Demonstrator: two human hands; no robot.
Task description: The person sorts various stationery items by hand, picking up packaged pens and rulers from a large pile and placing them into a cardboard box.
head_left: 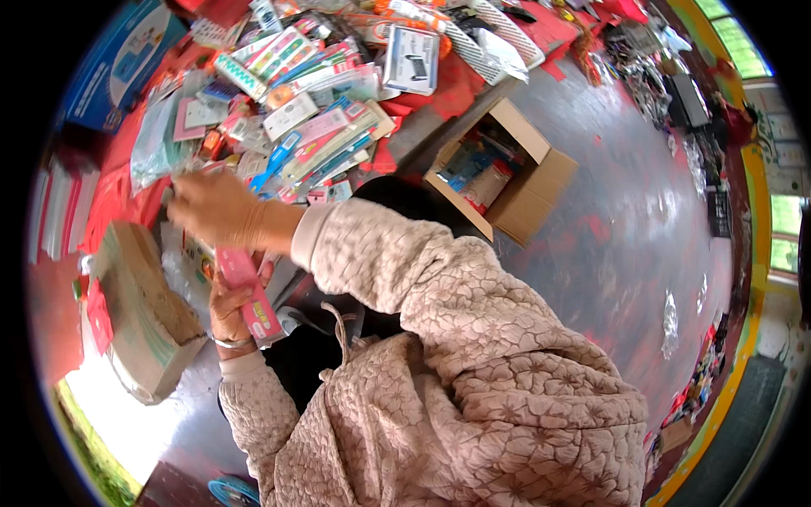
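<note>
My left hand (228, 308), with a bangle at its wrist, is closed round a long, flat pink package (255, 304) at the lower left, close to my body. My right hand (211, 207) reaches across above it, toward the left side of the heap. Its fingers are smeared by motion, so whether they hold anything is unclear. Nearest to this hand lie a clear plastic bag (156, 148) and some small packs. Beyond it, a pile of flat packaged goods (329, 144) spreads over red cloth.
An open cardboard box (541, 190) with packets inside stands on the grey floor (621, 253) to the right. Another worn carton (139, 313) sits at the left, below a blue box (122, 63). More goods (659, 84) line the far right wall.
</note>
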